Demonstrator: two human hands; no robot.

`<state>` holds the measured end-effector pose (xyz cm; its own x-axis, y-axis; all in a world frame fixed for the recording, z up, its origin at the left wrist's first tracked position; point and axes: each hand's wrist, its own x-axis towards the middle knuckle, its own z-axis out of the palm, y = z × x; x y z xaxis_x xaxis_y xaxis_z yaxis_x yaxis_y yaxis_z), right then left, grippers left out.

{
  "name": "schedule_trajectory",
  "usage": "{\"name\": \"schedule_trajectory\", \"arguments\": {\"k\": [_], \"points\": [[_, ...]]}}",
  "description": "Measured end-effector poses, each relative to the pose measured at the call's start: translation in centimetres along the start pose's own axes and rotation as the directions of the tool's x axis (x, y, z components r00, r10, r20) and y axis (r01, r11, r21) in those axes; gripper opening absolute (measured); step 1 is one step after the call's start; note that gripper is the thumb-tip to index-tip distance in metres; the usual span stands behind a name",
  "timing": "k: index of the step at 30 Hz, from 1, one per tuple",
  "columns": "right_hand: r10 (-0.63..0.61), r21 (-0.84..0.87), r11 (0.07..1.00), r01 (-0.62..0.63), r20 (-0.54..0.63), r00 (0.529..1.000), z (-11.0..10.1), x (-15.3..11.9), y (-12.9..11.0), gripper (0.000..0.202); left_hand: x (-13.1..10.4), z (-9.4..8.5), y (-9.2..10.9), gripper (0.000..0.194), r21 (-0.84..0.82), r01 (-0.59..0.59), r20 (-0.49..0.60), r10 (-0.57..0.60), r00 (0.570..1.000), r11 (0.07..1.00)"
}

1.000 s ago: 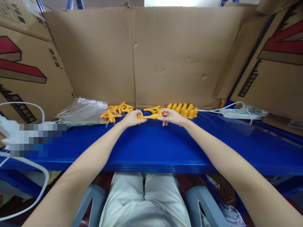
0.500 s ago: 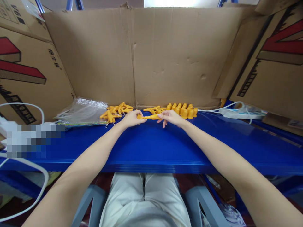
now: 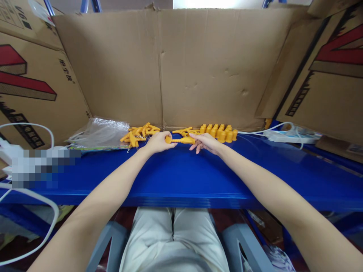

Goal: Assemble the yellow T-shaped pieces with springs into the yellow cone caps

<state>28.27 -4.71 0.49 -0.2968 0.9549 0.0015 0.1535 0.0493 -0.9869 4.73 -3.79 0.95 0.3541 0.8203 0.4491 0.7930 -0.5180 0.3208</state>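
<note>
Between my two hands, just above the blue tabletop, lies a slim yellow plastic piece [image 3: 183,140] with a ribbed neck. My left hand [image 3: 158,142] pinches its left end, where a round yellow part shows between thumb and fingers. The right end is held by my right hand [image 3: 206,142] between thumb and forefinger, the other fingers loosely curled below. Left of my left hand is a pile of yellow T-shaped handles [image 3: 136,136] with metal spirals. Behind the held piece are more yellow plastic parts [image 3: 184,130], partly covered. Short yellow cylinders [image 3: 222,132] stand in rows beyond my right hand.
A tall cardboard sheet [image 3: 210,68] closes off the back of the blue table [image 3: 187,177]. Clear plastic bags [image 3: 103,132] lie at the left. White power strips with cables [image 3: 289,136] sit at the right and left. Printed cardboard boxes [image 3: 31,98] flank both sides.
The held yellow piece and the right fingers have shifted slightly to the right. More of the rounded part at the left fingertips now faces me.
</note>
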Motion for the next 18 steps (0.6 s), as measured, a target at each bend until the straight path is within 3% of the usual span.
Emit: {"name": "schedule_trajectory", "arguments": {"k": [9,18], "points": [[0.231,0.131,0.963,-0.234,0.042,0.972,0.15,1.06,0.5,0.04,-0.22,-0.45,0.64,0.034,0.095,-0.076,-0.015,0.078,0.997,0.993],[0.267,0.109,0.956,-0.272,0.062,0.962,0.31,0.4,-0.03,0.046,-0.25,-0.31,0.72,0.036,0.104,-0.07,-0.01,0.072,0.997,0.992]]}}
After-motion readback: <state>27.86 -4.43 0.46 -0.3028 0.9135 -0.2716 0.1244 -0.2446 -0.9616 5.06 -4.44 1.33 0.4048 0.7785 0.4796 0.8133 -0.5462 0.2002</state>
